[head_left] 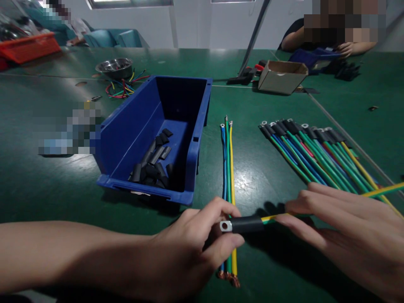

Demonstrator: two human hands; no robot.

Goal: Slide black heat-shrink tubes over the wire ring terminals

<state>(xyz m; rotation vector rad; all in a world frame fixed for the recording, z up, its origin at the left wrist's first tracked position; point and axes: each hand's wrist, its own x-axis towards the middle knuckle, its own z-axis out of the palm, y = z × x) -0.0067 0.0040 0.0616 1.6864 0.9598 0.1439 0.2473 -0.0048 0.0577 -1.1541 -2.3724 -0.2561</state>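
Left hand (189,248) pinches the black sleeve (248,224) at the lug end of a yellow-green wire (383,190); right hand (344,235) grips that wire, just above the table (47,185); sleeved wires (315,155) lie right, seemingly done; three bare wires (229,168) look left to do.

Green table (47,181), pale wall (195,25), perhaps windows (129,3) above.
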